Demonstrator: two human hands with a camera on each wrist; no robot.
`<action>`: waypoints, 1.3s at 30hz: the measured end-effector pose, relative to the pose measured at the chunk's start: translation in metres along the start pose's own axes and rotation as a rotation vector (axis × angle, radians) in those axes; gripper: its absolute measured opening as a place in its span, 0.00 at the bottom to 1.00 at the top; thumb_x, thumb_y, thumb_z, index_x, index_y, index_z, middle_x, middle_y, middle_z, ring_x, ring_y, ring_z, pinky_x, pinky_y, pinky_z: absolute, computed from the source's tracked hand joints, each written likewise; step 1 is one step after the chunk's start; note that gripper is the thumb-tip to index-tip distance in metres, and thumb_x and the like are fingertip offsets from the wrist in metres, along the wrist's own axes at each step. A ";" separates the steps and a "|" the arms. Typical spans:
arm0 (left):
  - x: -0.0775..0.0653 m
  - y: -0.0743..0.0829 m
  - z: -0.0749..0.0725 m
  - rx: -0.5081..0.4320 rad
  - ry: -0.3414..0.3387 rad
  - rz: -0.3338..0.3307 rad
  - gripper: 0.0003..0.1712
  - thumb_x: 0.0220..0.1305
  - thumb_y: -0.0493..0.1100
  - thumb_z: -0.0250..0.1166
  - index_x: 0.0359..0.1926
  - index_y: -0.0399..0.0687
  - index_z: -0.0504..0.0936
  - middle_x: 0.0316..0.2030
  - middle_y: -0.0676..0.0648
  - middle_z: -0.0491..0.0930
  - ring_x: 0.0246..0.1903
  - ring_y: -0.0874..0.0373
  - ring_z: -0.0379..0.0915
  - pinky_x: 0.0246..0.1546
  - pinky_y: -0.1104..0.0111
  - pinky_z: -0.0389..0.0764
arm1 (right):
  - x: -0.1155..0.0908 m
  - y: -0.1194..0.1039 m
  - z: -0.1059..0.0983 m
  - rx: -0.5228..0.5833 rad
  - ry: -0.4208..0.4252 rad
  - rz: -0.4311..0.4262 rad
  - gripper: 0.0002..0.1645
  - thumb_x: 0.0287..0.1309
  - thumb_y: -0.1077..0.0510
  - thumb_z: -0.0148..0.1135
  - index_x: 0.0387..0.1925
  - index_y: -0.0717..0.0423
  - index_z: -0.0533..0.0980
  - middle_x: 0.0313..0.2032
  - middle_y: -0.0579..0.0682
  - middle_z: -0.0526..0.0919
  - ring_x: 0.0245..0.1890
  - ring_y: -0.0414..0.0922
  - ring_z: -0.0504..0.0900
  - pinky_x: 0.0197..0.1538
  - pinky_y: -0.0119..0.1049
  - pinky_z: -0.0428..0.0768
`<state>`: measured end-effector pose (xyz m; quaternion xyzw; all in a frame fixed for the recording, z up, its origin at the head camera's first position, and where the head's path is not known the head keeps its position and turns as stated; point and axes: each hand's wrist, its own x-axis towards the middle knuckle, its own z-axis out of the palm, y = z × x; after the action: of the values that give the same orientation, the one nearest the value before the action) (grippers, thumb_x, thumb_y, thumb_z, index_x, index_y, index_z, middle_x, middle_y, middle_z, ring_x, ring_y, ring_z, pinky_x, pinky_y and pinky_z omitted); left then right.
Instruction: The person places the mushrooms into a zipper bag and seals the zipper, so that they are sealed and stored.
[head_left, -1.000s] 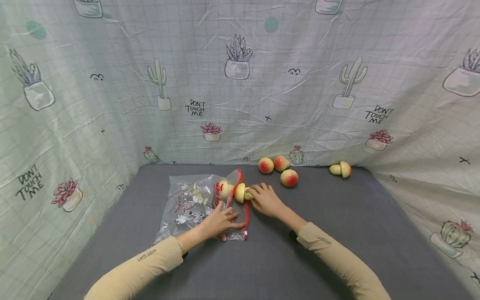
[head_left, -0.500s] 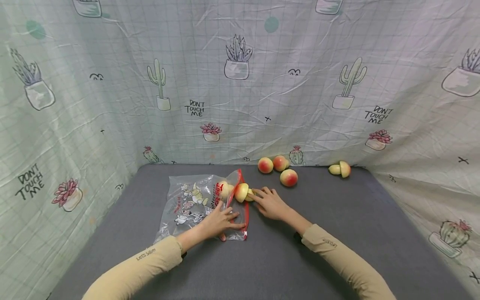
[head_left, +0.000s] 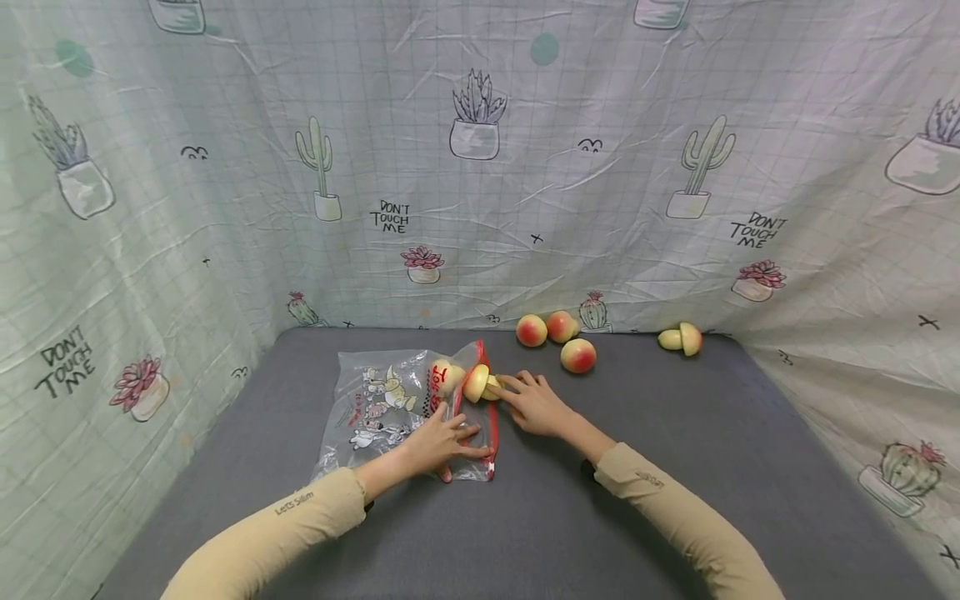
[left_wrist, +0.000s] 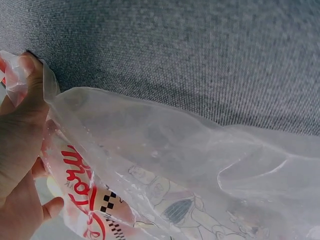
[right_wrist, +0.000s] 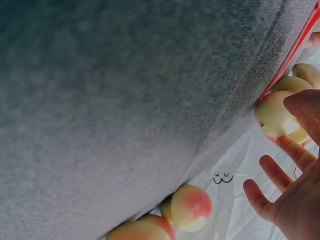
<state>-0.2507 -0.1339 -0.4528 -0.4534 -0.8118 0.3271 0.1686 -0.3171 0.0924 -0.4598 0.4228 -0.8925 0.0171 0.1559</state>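
Observation:
A clear plastic zip bag [head_left: 360, 442] with red trim and printed cartoons lies flat, its mouth to the right. My left hand [head_left: 431, 442] rests over the mouth side with fingers spread; plastic overlaps the thumb in the left wrist view. A yellow-and-red mushroom [head_left: 474, 385] sits at the red-edged mouth, cap towards the bag. My right hand [head_left: 540, 406] holds its stem between thumb and index finger, the other fingers extended, as the right wrist view shows. Another mushroom [head_left: 442, 377] shows through the plastic inside the bag.
Three more mushrooms, the nearest red-capped one [head_left: 578, 356] among them, stand at the back of the grey table [head_left: 517, 533]. One mushroom [head_left: 682, 338] lies on its side at the back right. A printed cloth [head_left: 390, 108] encloses the table's back and sides.
The mushroom at the mouth has shifted slightly left and turned a little. My right hand drew back slightly, then came forward to its stem. My left hand stays put.

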 end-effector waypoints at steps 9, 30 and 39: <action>0.000 0.001 -0.001 0.012 0.004 0.003 0.46 0.33 0.77 0.53 0.61 0.85 0.54 0.57 0.63 0.69 0.48 0.61 0.64 0.46 0.59 0.66 | 0.006 -0.005 0.000 -0.014 -0.036 0.009 0.30 0.54 0.58 0.55 0.61 0.45 0.65 0.58 0.52 0.68 0.50 0.52 0.68 0.42 0.49 0.69; 0.000 -0.004 0.005 -0.081 0.046 0.051 0.46 0.35 0.75 0.54 0.62 0.80 0.56 0.57 0.61 0.69 0.48 0.59 0.66 0.49 0.55 0.67 | 0.016 -0.007 0.007 -0.028 -0.098 0.048 0.33 0.56 0.54 0.53 0.64 0.40 0.58 0.61 0.50 0.65 0.52 0.50 0.67 0.44 0.48 0.68; -0.004 -0.017 -0.002 -0.488 0.017 -0.015 0.32 0.51 0.67 0.51 0.54 0.59 0.73 0.52 0.54 0.75 0.53 0.56 0.67 0.54 0.50 0.65 | 0.017 -0.009 0.009 -0.044 -0.124 0.020 0.44 0.49 0.33 0.53 0.65 0.45 0.57 0.62 0.52 0.63 0.53 0.51 0.65 0.46 0.50 0.67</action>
<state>-0.2584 -0.1432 -0.4395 -0.4776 -0.8686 0.1161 0.0631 -0.3228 0.0731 -0.4640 0.4108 -0.9047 -0.0271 0.1095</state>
